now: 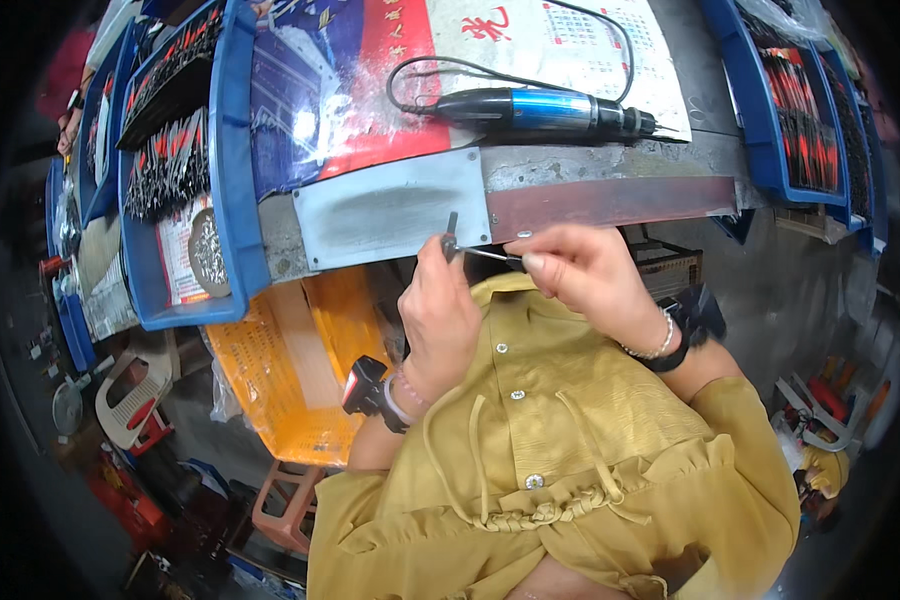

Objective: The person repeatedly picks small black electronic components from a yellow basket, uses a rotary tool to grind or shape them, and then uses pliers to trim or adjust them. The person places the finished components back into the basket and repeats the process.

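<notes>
My left hand (436, 315) is closed around a small dark metal piece (452, 225), whose narrow flat end sticks up past the fingertips. In my right hand (592, 278) a thin tool with a bright slender shaft (487, 253) and a dark end is pinched. Its tip meets the dark piece at my left fingertips. Both hands are held in front of my body, just off the table's near edge. Most of the dark piece and the tool's grip are hidden by my fingers.
A blue and black electric screwdriver (550, 108) with a cord lies across printed sheets. Before it is a worn white plate (395, 208). Blue bins (232, 190) of black and red parts stand left, and another blue bin (767, 130) right. An orange crate (270, 390) sits below left.
</notes>
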Demonstrator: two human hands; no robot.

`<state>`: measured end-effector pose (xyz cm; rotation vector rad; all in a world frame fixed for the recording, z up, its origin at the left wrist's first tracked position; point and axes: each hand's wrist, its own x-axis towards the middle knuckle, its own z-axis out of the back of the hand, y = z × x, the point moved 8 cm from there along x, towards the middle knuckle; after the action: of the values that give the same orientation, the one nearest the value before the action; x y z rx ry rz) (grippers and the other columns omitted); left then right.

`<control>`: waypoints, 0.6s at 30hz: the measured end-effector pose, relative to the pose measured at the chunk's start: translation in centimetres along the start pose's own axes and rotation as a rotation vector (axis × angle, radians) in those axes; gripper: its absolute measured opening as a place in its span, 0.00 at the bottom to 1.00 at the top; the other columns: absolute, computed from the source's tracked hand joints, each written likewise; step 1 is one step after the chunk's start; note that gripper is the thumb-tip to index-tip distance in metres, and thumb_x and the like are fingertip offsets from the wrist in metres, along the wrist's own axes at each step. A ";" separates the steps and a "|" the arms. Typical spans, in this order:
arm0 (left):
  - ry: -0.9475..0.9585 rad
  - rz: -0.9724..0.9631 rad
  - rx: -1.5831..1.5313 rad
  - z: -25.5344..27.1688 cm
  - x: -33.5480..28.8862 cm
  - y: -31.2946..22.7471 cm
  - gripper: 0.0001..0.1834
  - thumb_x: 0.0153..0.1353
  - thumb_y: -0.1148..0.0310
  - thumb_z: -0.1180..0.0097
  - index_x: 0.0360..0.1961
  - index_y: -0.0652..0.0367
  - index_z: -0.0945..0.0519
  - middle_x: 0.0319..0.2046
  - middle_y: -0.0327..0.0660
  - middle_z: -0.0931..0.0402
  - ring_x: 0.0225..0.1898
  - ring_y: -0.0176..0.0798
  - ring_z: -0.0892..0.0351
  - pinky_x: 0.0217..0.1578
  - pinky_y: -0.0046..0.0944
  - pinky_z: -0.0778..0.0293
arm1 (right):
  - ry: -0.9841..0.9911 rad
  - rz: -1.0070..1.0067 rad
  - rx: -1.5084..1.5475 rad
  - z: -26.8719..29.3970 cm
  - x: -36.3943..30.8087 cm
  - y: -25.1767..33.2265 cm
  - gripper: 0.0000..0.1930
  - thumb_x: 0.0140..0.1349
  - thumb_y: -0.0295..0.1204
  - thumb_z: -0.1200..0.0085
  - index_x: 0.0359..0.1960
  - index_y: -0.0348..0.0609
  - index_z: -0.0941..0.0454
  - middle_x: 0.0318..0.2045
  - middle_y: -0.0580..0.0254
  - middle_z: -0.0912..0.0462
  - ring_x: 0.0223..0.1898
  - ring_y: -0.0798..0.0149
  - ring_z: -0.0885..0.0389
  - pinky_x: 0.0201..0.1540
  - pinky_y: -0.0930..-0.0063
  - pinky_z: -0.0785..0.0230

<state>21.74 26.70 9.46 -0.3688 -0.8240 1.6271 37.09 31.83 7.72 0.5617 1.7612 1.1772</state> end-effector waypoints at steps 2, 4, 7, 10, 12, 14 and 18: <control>-0.014 -0.015 0.021 -0.3 0.0 0.1 0.13 0.67 0.77 0.52 0.51 0.67 0.28 0.30 0.55 0.24 0.29 0.59 0.22 0.30 0.49 0.28 | 0.085 -0.199 0.290 -0.4 0.4 -1.2 0.11 0.65 0.28 0.44 0.45 0.34 0.20 0.24 0.69 0.24 0.23 0.78 0.30 0.24 0.83 0.37; 0.014 0.065 -0.070 -0.8 -0.1 0.9 0.11 0.67 0.76 0.52 0.49 0.66 0.27 0.29 0.55 0.24 0.29 0.58 0.22 0.30 0.49 0.28 | 0.036 0.368 -0.297 -0.2 0.2 3.4 0.12 0.60 0.27 0.42 0.46 0.38 0.20 0.22 0.66 0.23 0.21 0.72 0.27 0.23 0.79 0.34; 0.058 0.119 -0.120 -1.3 -0.1 1.5 0.10 0.67 0.76 0.52 0.48 0.65 0.27 0.28 0.54 0.24 0.28 0.57 0.22 0.29 0.48 0.28 | 0.047 0.805 -1.296 -3.2 -2.9 5.3 0.25 0.49 0.26 0.37 0.53 0.46 0.21 0.20 0.66 0.28 0.19 0.64 0.24 0.19 0.71 0.32; 0.043 0.100 -0.075 -1.6 0.0 1.5 0.10 0.67 0.76 0.52 0.48 0.64 0.27 0.29 0.55 0.24 0.29 0.61 0.23 0.29 0.49 0.29 | 0.048 0.703 -1.225 -3.0 -2.5 4.7 0.22 0.51 0.25 0.38 0.52 0.44 0.20 0.19 0.62 0.27 0.17 0.61 0.24 0.18 0.69 0.33; 0.018 0.077 -0.049 -1.6 0.1 1.5 0.10 0.66 0.76 0.52 0.48 0.64 0.27 0.30 0.56 0.24 0.30 0.63 0.23 0.29 0.49 0.28 | 0.037 0.604 -1.064 -2.6 -1.6 3.8 0.20 0.53 0.25 0.39 0.51 0.42 0.19 0.19 0.59 0.24 0.18 0.58 0.23 0.20 0.68 0.31; 0.024 0.085 -0.037 -1.8 0.1 1.7 0.11 0.66 0.76 0.51 0.48 0.64 0.27 0.31 0.56 0.24 0.30 0.63 0.23 0.29 0.49 0.28 | -0.004 0.600 -0.787 -2.0 -0.9 3.4 0.18 0.54 0.24 0.40 0.49 0.40 0.19 0.23 0.55 0.20 0.21 0.54 0.21 0.24 0.67 0.28; 0.001 0.071 -0.001 -1.9 -0.1 1.8 0.11 0.66 0.76 0.51 0.49 0.65 0.27 0.31 0.57 0.24 0.31 0.63 0.22 0.29 0.49 0.27 | 0.008 0.410 -0.395 -1.1 0.3 1.0 0.15 0.60 0.26 0.41 0.48 0.36 0.19 0.34 0.53 0.14 0.29 0.60 0.15 0.33 0.71 0.25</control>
<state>21.69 27.10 6.91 -0.4028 -0.8188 1.6920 35.86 31.90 8.61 0.6938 1.3988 1.7613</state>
